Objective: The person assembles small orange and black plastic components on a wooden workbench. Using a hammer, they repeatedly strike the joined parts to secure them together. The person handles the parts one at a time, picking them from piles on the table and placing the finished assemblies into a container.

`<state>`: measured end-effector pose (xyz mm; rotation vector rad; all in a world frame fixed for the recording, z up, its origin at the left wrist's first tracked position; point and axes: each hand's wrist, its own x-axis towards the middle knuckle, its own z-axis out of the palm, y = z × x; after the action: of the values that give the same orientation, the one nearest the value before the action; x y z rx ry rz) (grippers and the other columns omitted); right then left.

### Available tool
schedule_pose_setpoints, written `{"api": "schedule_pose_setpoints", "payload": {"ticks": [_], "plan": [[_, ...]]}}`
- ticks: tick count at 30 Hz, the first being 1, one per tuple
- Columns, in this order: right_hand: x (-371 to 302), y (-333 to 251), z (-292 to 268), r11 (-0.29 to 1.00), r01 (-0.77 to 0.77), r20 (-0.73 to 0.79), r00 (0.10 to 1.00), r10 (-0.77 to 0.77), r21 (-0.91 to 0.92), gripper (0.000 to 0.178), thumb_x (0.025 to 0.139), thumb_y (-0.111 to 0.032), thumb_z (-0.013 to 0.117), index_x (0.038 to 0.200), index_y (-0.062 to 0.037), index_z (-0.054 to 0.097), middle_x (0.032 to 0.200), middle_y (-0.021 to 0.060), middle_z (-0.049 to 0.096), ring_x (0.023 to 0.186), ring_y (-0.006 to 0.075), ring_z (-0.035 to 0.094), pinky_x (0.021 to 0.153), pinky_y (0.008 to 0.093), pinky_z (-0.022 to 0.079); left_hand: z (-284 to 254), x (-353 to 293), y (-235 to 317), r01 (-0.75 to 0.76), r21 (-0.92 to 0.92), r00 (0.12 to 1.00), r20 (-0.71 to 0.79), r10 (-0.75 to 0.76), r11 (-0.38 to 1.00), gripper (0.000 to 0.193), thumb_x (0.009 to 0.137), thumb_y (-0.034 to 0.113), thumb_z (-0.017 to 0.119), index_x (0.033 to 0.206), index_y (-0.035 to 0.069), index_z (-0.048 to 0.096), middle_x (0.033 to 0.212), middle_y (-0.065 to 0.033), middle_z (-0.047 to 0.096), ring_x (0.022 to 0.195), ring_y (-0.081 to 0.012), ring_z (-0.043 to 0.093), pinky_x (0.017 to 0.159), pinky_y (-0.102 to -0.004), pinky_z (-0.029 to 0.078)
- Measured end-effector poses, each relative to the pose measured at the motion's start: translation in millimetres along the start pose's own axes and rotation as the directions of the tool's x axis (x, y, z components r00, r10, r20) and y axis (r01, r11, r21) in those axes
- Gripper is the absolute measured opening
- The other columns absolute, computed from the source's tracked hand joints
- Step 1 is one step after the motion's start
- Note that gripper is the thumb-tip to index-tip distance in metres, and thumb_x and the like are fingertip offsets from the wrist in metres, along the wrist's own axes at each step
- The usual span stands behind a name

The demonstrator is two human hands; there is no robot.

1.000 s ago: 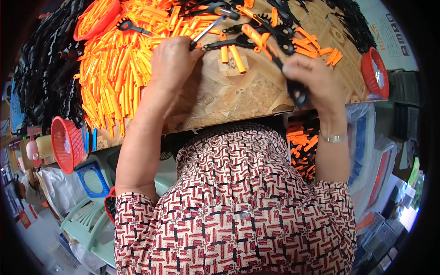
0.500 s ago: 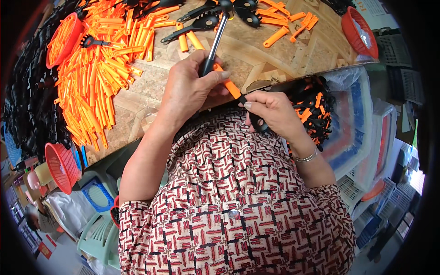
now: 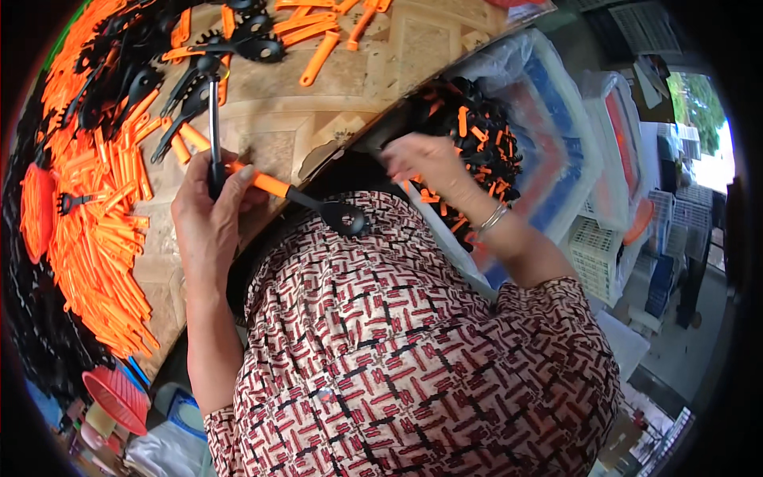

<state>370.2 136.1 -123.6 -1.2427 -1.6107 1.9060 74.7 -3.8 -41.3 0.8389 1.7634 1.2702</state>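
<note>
Past the near edge of the tabletop (image 3: 397, 60), a container (image 3: 445, 233) holds a jumble of black utensil heads with orange handles, too many to count. A red basket (image 3: 36, 215) stands at the tabletop's left side, its contents hard to make out, and a second red basket (image 3: 118, 400) sits off the tabletop's lower left corner, its inside unclear. The left hand (image 3: 213, 189), at the tabletop's near edge, has its grip closed on two things: one black spoon (image 3: 305, 199) with an orange handle, its holed head reaching beyond that edge in front of the patterned shirt (image 3: 366, 318), and one tool (image 3: 213, 119) with a metal shaft, pointing toward the tabletop's far side. The right hand (image 3: 429, 163), blurred, is above the container, fingers bent; whether its grip is released or pinching something, I cannot tell. On the tabletop's left part lies a heap of orange handles (image 3: 99, 262), uncountable; two loose ones lie just beyond the left hand, and one more (image 3: 320, 59) lies toward the tabletop's far side.
</note>
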Motion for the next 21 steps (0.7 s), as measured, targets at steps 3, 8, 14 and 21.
{"api": "schedule_pose_setpoints", "payload": {"ticks": [3, 8, 14, 21], "plan": [[2.0, 25.1, -70.5, 0.505, 0.127, -0.254, 0.746, -0.616, -0.854, 0.013, 0.097, -0.015, 0.064, 0.102, -0.0063, 0.072, 0.085, 0.0086, 0.070, 0.074, 0.0227, 0.071, 0.068, 0.0348, 0.058, 0.8, 0.9, 7.1, 0.023, 0.029, 1.000, 0.018, -0.023, 0.999, 0.024, 0.095, 0.014, 0.072, 0.111, 0.001, 0.060, 0.083, -0.0024, 0.067, 0.070, -0.0105, 0.069, 0.064, -0.0225, 0.055], [29.2, 14.0, -59.3, -0.282, 0.130, 0.298, 0.630, -0.717, -0.951, 0.010, 0.081, -0.017, 0.066, 0.077, -0.0103, 0.059, 0.074, 0.0055, 0.048, 0.071, 0.0232, 0.053, 0.061, 0.0375, 0.039, -3.8, 2.1, 5.8, 0.036, 0.118, 0.999, 0.006, -0.037, 0.992, 0.022, 0.096, 0.014, 0.071, 0.110, 0.001, 0.061, 0.084, -0.0021, 0.066, 0.070, -0.0086, 0.067, 0.064, -0.0220, 0.054], [122.2, 40.1, -32.7, -0.328, 0.049, 0.260, 0.723, -0.640, -0.943, 0.050, 0.087, -0.037, 0.062, 0.130, -0.0111, 0.065, 0.137, 0.0081, 0.063, 0.127, 0.0335, 0.056, 0.108, 0.0584, 0.036, -7.1, -4.8, 18.4, 0.031, 0.118, 0.999, -0.033, -0.027, 0.992, 0.019, 0.095, 0.010, 0.071, 0.108, 0.000, 0.061, 0.081, -0.0022, 0.067, 0.067, -0.0095, 0.067, 0.062, -0.0230, 0.055], [49.3, 74.7, -101.0, -0.124, -0.288, -0.238, 0.920, -0.313, -0.950, 0.044, 0.087, -0.048, 0.064, 0.120, -0.0191, 0.071, 0.152, 0.0063, 0.048, 0.144, 0.0391, 0.033, 0.094, 0.0688, 0.036, -12.4, -4.2, 15.6, 0.054, 0.155, 0.999, 0.000, -0.055, 0.986, 0.021, 0.095, 0.013, 0.072, 0.109, 0.002, 0.062, 0.082, -0.0022, 0.067, 0.068, -0.0099, 0.067, 0.063, -0.0229, 0.056]]}}
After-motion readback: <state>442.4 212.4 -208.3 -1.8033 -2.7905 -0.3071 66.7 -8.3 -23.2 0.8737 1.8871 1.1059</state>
